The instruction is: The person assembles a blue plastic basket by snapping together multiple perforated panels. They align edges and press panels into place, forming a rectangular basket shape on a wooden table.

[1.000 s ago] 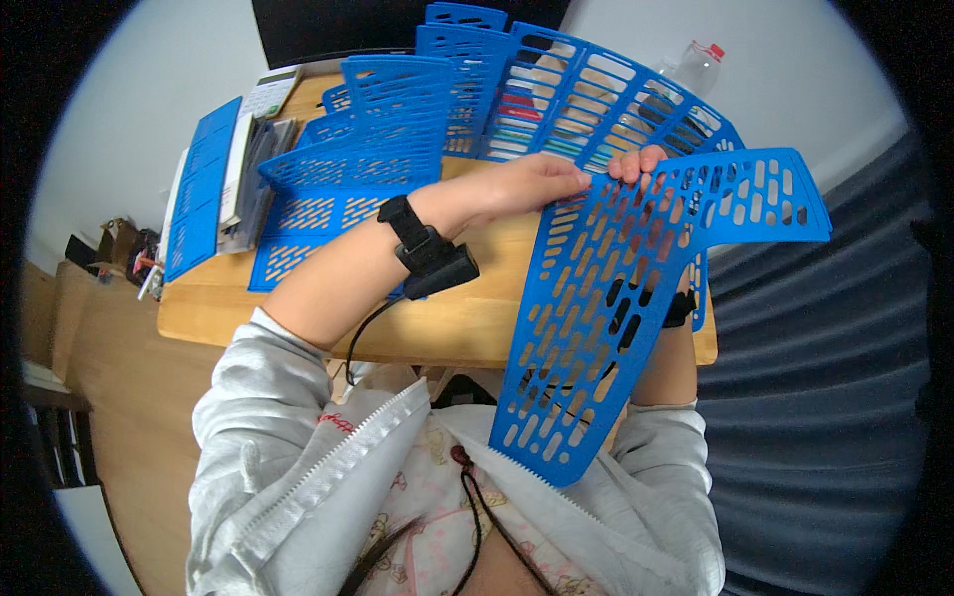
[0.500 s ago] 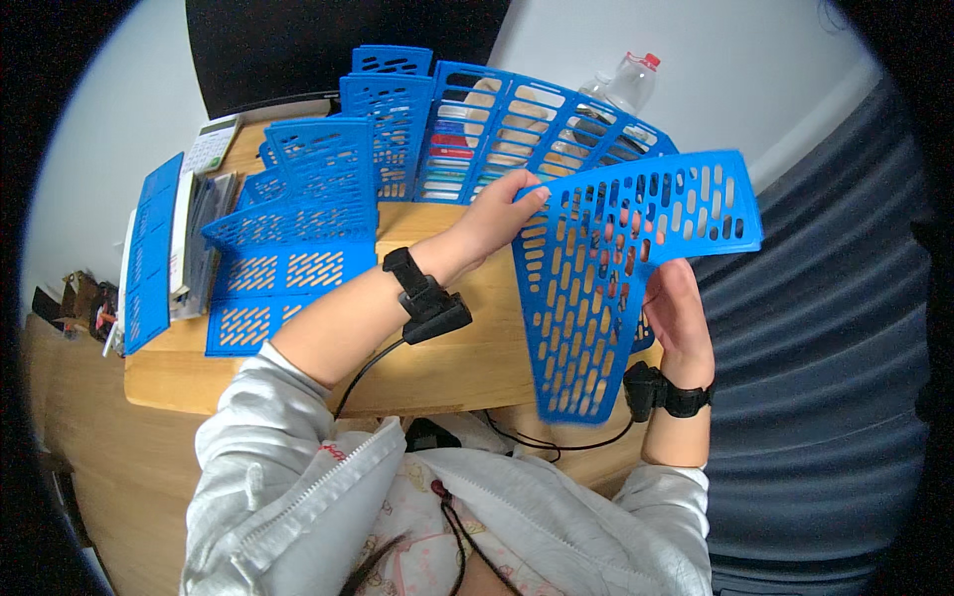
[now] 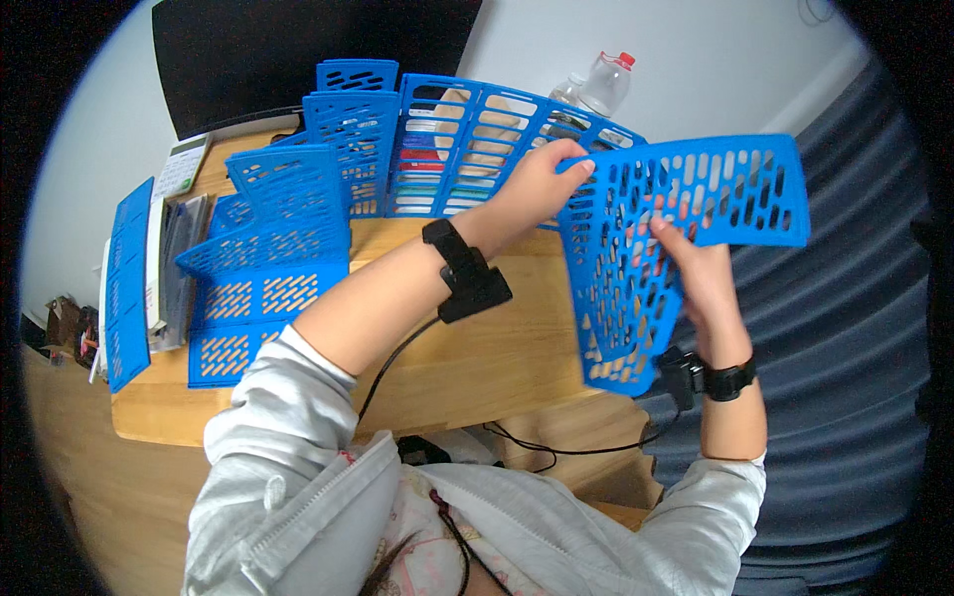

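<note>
Hands (image 3: 543, 189) pinching blue slotted panel (image 3: 621, 268) by edges; bare tabletop (image 3: 497, 343) left of panel

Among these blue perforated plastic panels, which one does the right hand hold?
The L-shaped blue panel farthest right: the right hand rests a thumb on its front, the left hand grips its top corner. Other blue panels stand or lie farther left.

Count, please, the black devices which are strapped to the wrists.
2: one black device on the wrist of the left hand, another black device on the wrist of the right hand. No others show.
</note>
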{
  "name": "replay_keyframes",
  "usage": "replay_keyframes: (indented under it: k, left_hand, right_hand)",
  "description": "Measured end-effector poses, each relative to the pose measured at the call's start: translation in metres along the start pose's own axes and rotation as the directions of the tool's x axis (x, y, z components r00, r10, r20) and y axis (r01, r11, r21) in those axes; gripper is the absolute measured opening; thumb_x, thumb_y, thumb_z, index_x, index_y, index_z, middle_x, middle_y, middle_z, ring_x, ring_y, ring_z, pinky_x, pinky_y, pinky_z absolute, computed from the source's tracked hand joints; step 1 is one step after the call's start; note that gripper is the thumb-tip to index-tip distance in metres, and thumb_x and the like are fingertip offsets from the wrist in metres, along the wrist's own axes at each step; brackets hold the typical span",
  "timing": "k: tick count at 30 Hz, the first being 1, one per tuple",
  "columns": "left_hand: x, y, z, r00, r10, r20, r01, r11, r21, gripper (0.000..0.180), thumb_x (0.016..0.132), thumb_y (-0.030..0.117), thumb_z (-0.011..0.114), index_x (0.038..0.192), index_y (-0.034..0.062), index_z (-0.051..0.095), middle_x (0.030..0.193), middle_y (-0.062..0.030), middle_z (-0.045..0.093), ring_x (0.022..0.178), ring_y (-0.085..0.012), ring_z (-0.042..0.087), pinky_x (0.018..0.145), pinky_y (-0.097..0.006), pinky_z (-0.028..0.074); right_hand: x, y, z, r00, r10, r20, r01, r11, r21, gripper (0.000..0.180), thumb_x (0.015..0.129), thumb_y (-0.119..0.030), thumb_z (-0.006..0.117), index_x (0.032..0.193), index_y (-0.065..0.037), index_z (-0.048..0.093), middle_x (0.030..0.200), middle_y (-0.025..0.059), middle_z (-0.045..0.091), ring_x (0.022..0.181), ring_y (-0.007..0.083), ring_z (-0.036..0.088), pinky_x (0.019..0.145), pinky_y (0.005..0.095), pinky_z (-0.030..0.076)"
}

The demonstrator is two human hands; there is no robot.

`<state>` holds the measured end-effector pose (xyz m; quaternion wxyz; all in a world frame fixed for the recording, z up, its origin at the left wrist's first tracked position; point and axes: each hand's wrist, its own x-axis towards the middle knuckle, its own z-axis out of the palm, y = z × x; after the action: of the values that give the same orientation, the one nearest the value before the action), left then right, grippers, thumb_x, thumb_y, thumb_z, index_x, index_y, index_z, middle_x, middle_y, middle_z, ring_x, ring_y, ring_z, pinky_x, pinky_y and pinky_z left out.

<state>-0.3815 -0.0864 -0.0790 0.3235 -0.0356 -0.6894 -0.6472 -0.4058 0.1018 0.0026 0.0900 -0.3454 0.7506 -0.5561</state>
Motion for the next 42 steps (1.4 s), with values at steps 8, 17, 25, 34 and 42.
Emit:
replay_keyframes:
  k: [8, 17, 25, 34, 42]
  left_hand:
    - [0.066, 0.012, -0.016, 0.724, 0.690, -0.004, -0.400, 0.425, 0.812, 0.029, 0.079, 0.008, 0.054, 0.108, 0.0018, 0.053, 0.105, -0.0170, 0.055, 0.103, -0.0332, 0.049, 0.089, -0.039, 0.039]
    - [0.090, 0.001, -0.011, 0.964, 0.237, 0.122, -0.189, 0.286, 0.939, 0.021, 0.078, 0.020, 0.058, 0.095, 0.0087, 0.065, 0.079, -0.0135, 0.064, 0.076, -0.0310, 0.062, 0.071, -0.041, 0.048]
    - [0.092, 0.003, -0.013, 0.968, 0.244, 0.064, -0.149, 0.347, 0.926, 0.016, 0.079, 0.024, 0.060, 0.088, 0.0139, 0.068, 0.077, -0.0110, 0.065, 0.074, -0.0280, 0.063, 0.065, -0.040, 0.049]
    - [0.093, 0.005, -0.013, 0.976, 0.204, 0.068, -0.138, 0.349, 0.927, 0.016, 0.079, 0.023, 0.060, 0.091, 0.0153, 0.068, 0.079, -0.0110, 0.065, 0.077, -0.0286, 0.063, 0.066, -0.040, 0.049]
    - [0.099, 0.008, -0.015, 0.969, 0.168, 0.183, -0.234, 0.372, 0.898, 0.017, 0.079, 0.019, 0.060, 0.093, 0.0133, 0.066, 0.082, -0.0119, 0.065, 0.081, -0.0295, 0.062, 0.069, -0.041, 0.049]
  right_hand:
    - [0.064, -0.023, -0.044, 0.983, -0.145, -0.113, 0.111, 0.957, -0.267, 0.025, 0.084, -0.011, 0.058, 0.107, -0.001, 0.056, 0.092, 0.0076, 0.064, 0.079, 0.0137, 0.062, 0.068, 0.0260, 0.049]
    - [0.076, -0.027, -0.040, 0.989, -0.125, -0.085, 0.078, 0.905, -0.417, 0.029, 0.084, -0.015, 0.056, 0.110, -0.001, 0.056, 0.096, 0.0091, 0.064, 0.083, 0.0148, 0.062, 0.073, 0.0280, 0.049]
    - [0.080, -0.023, -0.038, 0.987, -0.130, -0.092, 0.086, 0.921, -0.380, 0.031, 0.084, -0.014, 0.057, 0.112, -0.001, 0.055, 0.093, 0.0098, 0.064, 0.082, 0.0153, 0.063, 0.069, 0.0267, 0.050]
    - [0.075, -0.025, -0.038, 0.996, -0.064, -0.057, 0.038, 0.926, -0.376, 0.026, 0.085, -0.012, 0.055, 0.109, -0.002, 0.055, 0.090, 0.0079, 0.064, 0.075, 0.0129, 0.063, 0.060, 0.0252, 0.051]
    - [0.084, -0.040, -0.038, 0.998, -0.054, 0.043, 0.067, 0.903, -0.425, 0.021, 0.084, -0.009, 0.054, 0.104, -0.003, 0.057, 0.082, 0.0044, 0.063, 0.067, 0.0105, 0.061, 0.057, 0.0224, 0.049]
